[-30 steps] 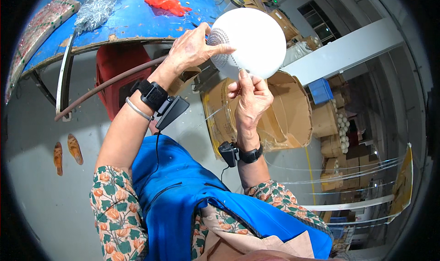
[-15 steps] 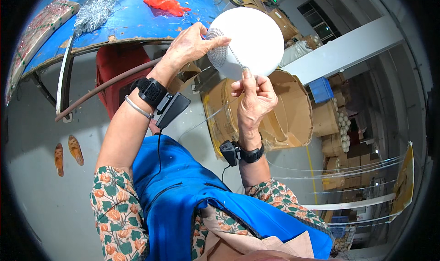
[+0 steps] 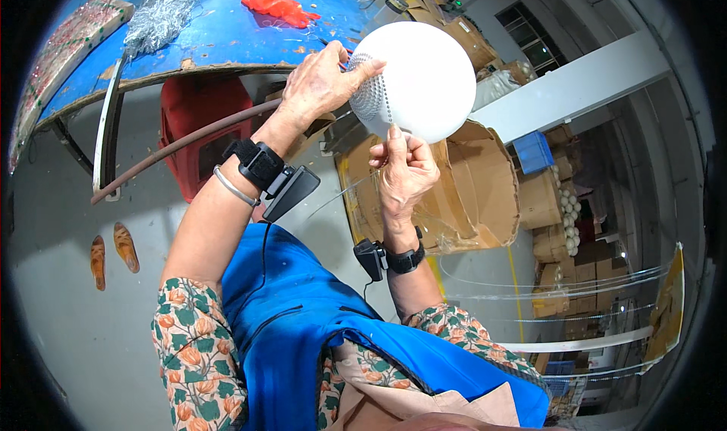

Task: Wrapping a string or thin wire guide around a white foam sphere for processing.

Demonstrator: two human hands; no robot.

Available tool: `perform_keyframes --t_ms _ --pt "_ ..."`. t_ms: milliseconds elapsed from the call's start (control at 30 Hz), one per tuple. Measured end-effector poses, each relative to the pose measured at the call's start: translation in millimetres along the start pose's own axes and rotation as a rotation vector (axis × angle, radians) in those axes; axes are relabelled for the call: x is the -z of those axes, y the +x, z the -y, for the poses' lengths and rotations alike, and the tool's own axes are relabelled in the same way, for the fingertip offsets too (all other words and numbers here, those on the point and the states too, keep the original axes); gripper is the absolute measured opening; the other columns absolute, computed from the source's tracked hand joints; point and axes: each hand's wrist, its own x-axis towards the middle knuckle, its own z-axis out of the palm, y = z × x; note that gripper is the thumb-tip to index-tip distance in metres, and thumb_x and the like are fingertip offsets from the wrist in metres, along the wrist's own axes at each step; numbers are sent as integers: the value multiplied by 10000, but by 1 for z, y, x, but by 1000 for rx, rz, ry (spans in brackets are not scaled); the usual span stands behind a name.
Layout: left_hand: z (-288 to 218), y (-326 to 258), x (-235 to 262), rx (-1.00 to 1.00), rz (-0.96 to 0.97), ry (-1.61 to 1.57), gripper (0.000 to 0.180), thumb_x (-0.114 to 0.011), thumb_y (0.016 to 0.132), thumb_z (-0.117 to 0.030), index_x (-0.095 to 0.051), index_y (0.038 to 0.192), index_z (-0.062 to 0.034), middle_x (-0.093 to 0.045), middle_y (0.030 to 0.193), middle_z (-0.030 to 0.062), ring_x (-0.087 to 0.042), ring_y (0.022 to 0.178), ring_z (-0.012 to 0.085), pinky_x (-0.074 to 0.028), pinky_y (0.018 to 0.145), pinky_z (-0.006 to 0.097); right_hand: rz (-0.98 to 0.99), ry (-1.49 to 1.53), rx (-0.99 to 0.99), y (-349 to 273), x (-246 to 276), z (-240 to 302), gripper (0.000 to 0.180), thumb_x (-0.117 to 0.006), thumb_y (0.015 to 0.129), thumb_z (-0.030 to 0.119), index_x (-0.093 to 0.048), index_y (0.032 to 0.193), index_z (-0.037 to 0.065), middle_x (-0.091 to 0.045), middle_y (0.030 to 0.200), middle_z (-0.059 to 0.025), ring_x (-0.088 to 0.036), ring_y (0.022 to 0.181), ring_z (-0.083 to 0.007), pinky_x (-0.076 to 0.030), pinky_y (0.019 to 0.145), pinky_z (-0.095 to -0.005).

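I hold a large white ball (image 3: 420,79) with a dimpled patch on its left side up in front of me. My left hand (image 3: 322,87) grips its left side, fingers spread over the dimpled patch. My right hand (image 3: 405,170) touches the ball's underside, thumb and forefinger pinched at its lower edge. Both wrists carry black straps with small black devices.
A blue worktable (image 3: 219,30) lies behind the ball, with a red cloth (image 3: 276,7), a silvery tinsel bundle (image 3: 159,15) and a patterned board (image 3: 64,60). An open cardboard box (image 3: 462,196) sits below my right hand. A red stool (image 3: 201,121) stands under the table. Stacked cartons are at right.
The ball has turned a little in my hands, showing more of the dimpled patch. My left fingers have shifted across it; the right hand stays under the ball.
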Motion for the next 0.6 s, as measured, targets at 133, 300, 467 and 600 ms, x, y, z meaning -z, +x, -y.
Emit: perform_keyframes --t_ms 133,300,467,600 --pt "0 -2 -2 -15 -49 5 666 -552 692 -643 -538 902 -12 -595 834 191 -571 835 317 -433 739 407 1 -5 -1 0 -1 -1 204 -603 831 163 -554 722 -3 -576 559 -73 -511 441 -84 -424 427 -196" --pt "-1 -1 -2 -52 -20 21 649 -530 714 -633 -540 902 -11 -600 821 188 -579 831 321 -433 728 411 -4 15 -20 2 1 -4 208 -594 837 164 -551 716 1 -572 559 -66 -511 446 -83 -423 429 -194" --pt "1 0 1 -68 69 -3 658 -493 741 -639 -535 917 -6 -599 811 190 -578 829 323 -435 719 403 -19 31 -56 1 -1 -8 200 -584 845 149 -535 722 0 -586 561 -64 -506 437 -59 -419 421 -174" --pt "3 2 9 41 228 -214 727 -510 707 -678 -530 940 11 -598 831 192 -579 825 324 -441 716 397 -18 21 -57 0 -3 -7 204 -584 846 154 -533 720 2 -586 562 -63 -509 440 -58 -425 424 -174"
